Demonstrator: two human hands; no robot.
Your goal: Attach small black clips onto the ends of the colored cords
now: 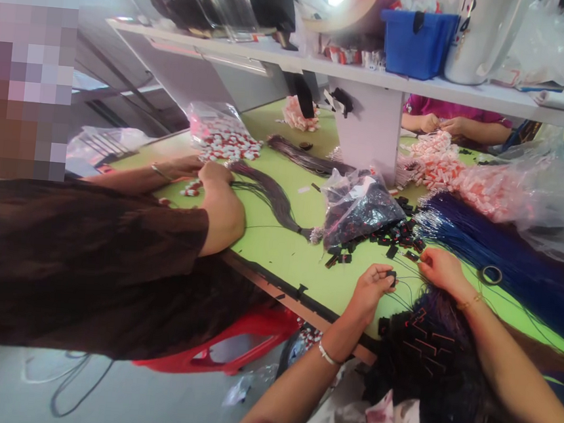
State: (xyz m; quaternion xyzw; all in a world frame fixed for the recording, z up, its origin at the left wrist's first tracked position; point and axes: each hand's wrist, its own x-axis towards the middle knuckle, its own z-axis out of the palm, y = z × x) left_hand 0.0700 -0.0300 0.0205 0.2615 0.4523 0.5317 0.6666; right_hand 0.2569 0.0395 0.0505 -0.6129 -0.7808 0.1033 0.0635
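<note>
My left hand [372, 290] pinches a small black connector [391, 278] from which thin dark wires run to the right. My right hand [439, 270] is closed at the wires, its fingertips close to another black connector [412, 256]; what exactly it grips is too small to tell. Just beyond my hands, loose black connectors [398, 233] lie around a clear plastic bag [361, 205] of dark parts. A bundle of dark wires with black connectors [428, 343] hangs over the table edge at my lap. Blue wires [486, 249] with silvery ends lie right of my right hand.
At the left, a co-worker in dark clothing [84, 266] reaches over the green table [268, 253] beside red-and-white parts [229, 142]. A red stool [231, 342] stands below. A shelf [334, 70] crosses above, holding a blue bin [417, 45]. Another person's hands [445, 125] are behind it.
</note>
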